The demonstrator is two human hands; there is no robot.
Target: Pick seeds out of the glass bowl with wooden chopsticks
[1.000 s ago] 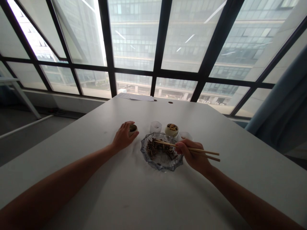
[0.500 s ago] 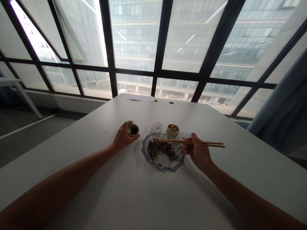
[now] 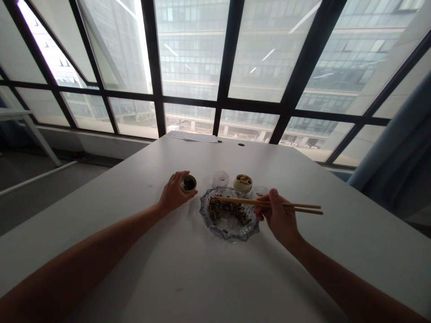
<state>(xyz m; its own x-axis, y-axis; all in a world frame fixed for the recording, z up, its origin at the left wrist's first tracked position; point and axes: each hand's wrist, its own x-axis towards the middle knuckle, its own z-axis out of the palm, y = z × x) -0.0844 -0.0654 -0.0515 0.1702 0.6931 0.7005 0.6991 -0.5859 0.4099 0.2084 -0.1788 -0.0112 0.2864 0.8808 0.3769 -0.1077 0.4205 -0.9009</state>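
My left hand (image 3: 175,190) is wrapped round the side of a small cup (image 3: 193,189) with something dark inside. In my right hand (image 3: 276,214) is a pair of wooden chopsticks (image 3: 305,207), held level and pointing left. Their tips are over the left part of a scalloped clear glass dish (image 3: 232,236). Dark, striped pieces that look like sunflower seeds (image 3: 220,210) lie in that dish. Whether the tips pinch anything is too small to tell.
Behind the dish stand a white small container (image 3: 221,178) and a pale cup (image 3: 241,184) of tan pieces. Another small whitish container (image 3: 260,190) is partly hidden by my right hand. Papers (image 3: 191,136) lie at the far edge of the white table (image 3: 168,269).
The chopsticks have tilted, their back ends lower and further right, and their tips have shifted slightly left over the dish. My left hand stays on the cup.
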